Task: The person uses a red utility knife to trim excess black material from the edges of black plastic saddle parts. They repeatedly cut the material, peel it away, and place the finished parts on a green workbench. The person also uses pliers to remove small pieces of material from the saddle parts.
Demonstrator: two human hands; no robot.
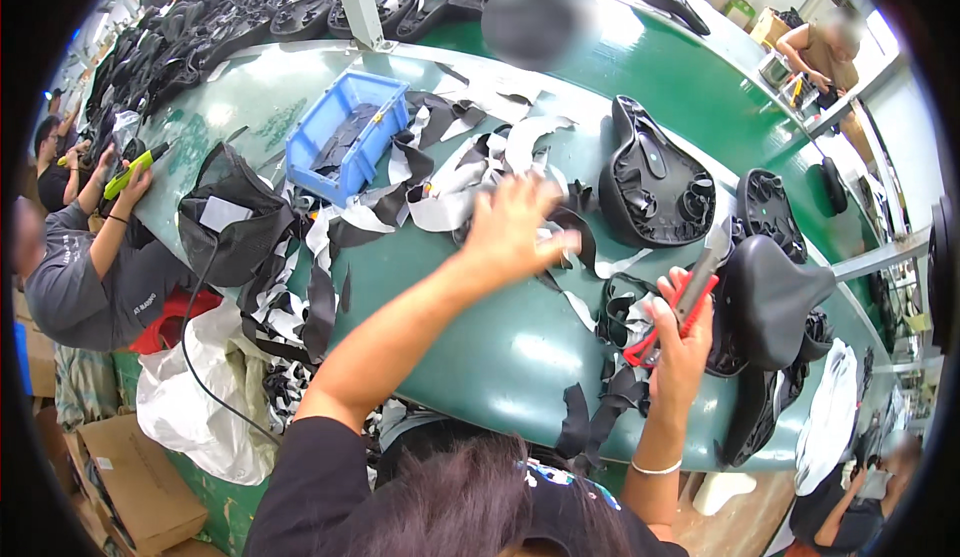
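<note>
My left hand (512,222) is stretched out over the middle of the green table, fingers apart and slightly blurred, with nothing visible in it. Under and beyond its fingertips lie black and white fabric scraps (440,197). On the right, my right hand (682,342) is closed round red-handled scissors (690,297), their grey blades pointing up and away. Just beyond it a black bicycle saddle (655,182) lies with its hollow underside up. A second saddle (775,302) is right of the scissors, its smooth black top showing.
A blue bin (345,137) holding dark pieces stands left of centre, beside a black bag (235,217). More black saddles (300,7) are heaped at the far left. A metal post (356,2) rises at the back. One co-worker (100,267) at the left holds a yellow-green tool (135,169).
</note>
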